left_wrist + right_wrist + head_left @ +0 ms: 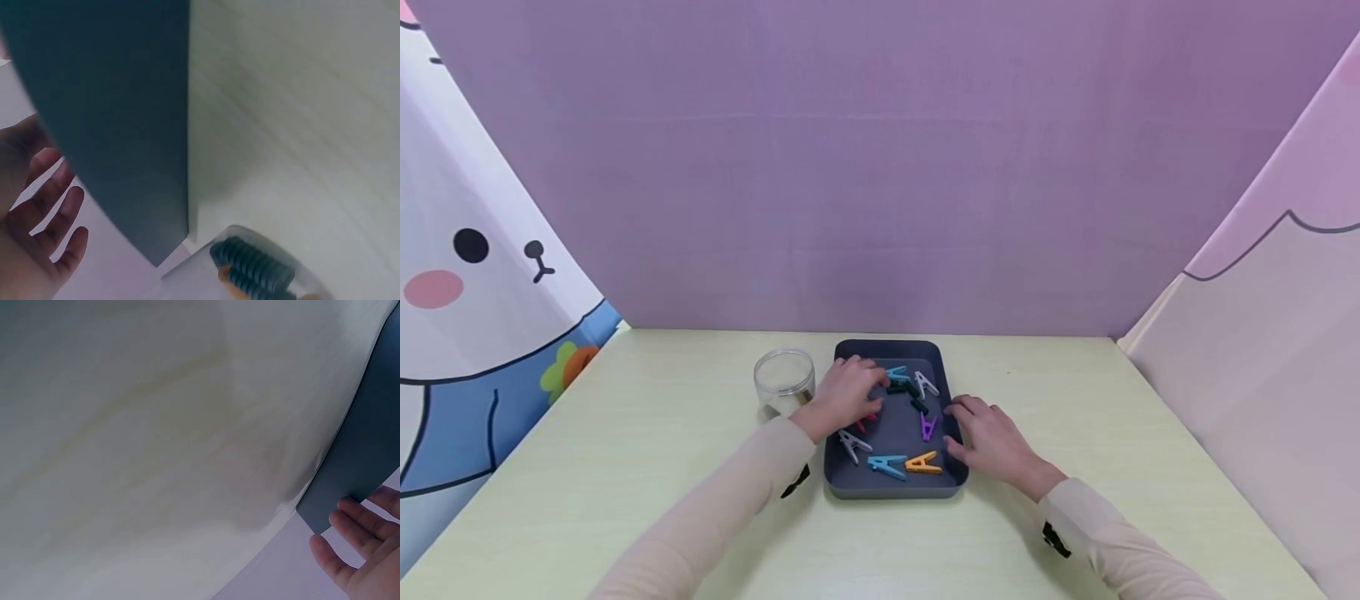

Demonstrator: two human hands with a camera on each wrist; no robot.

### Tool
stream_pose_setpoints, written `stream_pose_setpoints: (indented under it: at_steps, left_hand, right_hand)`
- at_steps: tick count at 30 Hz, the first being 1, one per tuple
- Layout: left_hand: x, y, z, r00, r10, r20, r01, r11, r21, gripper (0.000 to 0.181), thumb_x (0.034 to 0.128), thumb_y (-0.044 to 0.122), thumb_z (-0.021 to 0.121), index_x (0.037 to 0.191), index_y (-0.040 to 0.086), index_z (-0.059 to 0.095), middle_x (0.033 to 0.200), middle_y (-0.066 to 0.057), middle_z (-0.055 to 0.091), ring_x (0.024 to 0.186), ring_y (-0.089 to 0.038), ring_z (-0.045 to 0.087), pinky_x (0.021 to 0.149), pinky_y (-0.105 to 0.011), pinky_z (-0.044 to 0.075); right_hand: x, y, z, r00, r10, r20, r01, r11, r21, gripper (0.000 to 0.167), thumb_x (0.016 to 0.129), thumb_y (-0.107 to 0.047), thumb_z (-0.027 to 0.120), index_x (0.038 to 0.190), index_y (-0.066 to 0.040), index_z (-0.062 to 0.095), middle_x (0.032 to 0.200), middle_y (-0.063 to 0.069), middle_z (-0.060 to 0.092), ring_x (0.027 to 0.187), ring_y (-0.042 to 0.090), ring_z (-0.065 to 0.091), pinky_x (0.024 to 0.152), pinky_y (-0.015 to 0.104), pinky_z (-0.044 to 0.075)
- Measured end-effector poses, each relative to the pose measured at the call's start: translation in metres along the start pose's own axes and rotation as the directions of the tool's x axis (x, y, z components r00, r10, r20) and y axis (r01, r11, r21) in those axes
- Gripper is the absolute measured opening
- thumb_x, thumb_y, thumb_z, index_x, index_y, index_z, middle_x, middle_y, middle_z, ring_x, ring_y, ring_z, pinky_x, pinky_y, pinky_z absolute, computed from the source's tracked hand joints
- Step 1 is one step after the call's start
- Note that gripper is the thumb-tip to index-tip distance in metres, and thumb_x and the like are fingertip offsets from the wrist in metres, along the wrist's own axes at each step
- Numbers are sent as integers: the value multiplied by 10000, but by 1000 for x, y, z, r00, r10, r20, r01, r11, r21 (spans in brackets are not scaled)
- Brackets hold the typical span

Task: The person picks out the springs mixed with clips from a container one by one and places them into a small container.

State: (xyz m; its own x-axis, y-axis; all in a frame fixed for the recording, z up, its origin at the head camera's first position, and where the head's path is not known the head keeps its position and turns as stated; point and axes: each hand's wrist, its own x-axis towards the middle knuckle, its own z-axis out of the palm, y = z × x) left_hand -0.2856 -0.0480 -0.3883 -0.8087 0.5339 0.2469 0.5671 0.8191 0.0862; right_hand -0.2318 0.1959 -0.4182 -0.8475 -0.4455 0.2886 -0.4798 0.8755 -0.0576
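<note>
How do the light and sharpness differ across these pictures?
Head view: bright, even light, with soft shadows by the beige fabric sleeves on the pale wood-grain table; left wrist view: dimmer, the dark grey rectangular tray tinted blue-black, the table's grain soft; right wrist view: dim and hazy, the table's grain smeared, darkening toward the upper left corner.

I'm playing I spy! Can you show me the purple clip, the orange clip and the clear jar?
Purple clip [928,430], head view: its middle.
Orange clip [914,464], head view: its left part.
Clear jar [777,401], head view: its wall.
</note>
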Motion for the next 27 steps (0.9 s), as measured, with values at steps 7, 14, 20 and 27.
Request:
stream_pose_setpoints:
  at_steps: [7, 14, 20, 27]
  left_hand:
    - [6, -1, 12, 999, 13, -36, -12, 1000, 11, 231, 802, 277, 677, 1019, 200, 656, 1029, 19, 642, 892, -201, 530, 784, -382, 404]
    - [11, -2, 17, 1000, -8, -24, 9, 1000, 28, 246, 819, 301, 656, 1049, 213, 647, 1061, 23, 638, 911, -194, 527, 789, -363, 396]
    - [15, -4, 19, 1000, -27, -14, 27, 999, 40, 242, 824, 301, 654, 1050, 218, 650, 1051, 27, 636, 906, -189, 526, 760, -344, 388]
    - [20, -7, 25, 1000, -19, -13, 19, 999, 37, 229, 824, 297, 654, 1034, 209, 651, 1033, 19, 637, 905, -196, 529, 782, -366, 396]
  right_hand:
    - [0, 1, 0, 1000, -9, -9, 9, 1000, 2, 440, 794, -363, 648, 1113, -63, 601, 1192, 104, 557, 1103, 245, 529, 850, 434, 469]
    - [0, 1, 0, 1000, -7, -9, 7, 1000, 3, 436, 792, -360, 650, 1109, -64, 603, 1188, 102, 559, 1098, 243, 531, 846, 431, 469]
    - [0, 1, 1, 1000, -8, -8, 8, 1000, 1, 438, 791, -362, 651, 1108, -63, 604, 1185, 99, 562, 1092, 240, 535, 845, 429, 471]
    - [1, 0, 0, 1000, -3, 0, 3, 1000, 3, 439, 793, -363, 650, 1113, -66, 603, 1192, 98, 557, 1098, 240, 530, 853, 426, 467]
